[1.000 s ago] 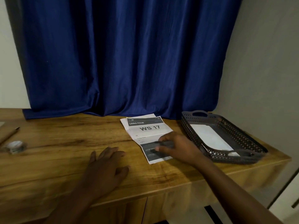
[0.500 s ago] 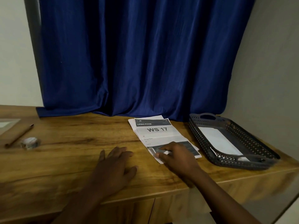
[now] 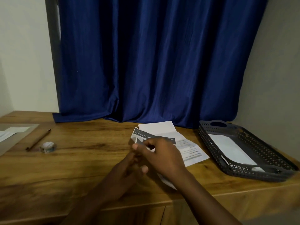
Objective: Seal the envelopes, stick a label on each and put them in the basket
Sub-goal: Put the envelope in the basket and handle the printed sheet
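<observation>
Open wood on the surface [image 3: 90,161] between the tape roll [image 3: 48,147] and both hands at centre; also bare along the front edge. Left side blocked by pencil [image 3: 38,139], tape roll just beside it, and a clear sheet [image 3: 19,135] at the far-left edge. Printed paper [image 3: 186,148] covers centre-right, partly under the right hand [image 3: 162,156]; left hand [image 3: 125,174] just beside it. Basket [image 3: 240,172] fills the right end, raised walls. Curtain [image 3: 146,62] closes the back.

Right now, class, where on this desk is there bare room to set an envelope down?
Bare wood lies between the tape roll and the hands, and along the front edge left of the left hand. It is crowded around the printed sheet and basket.
</observation>
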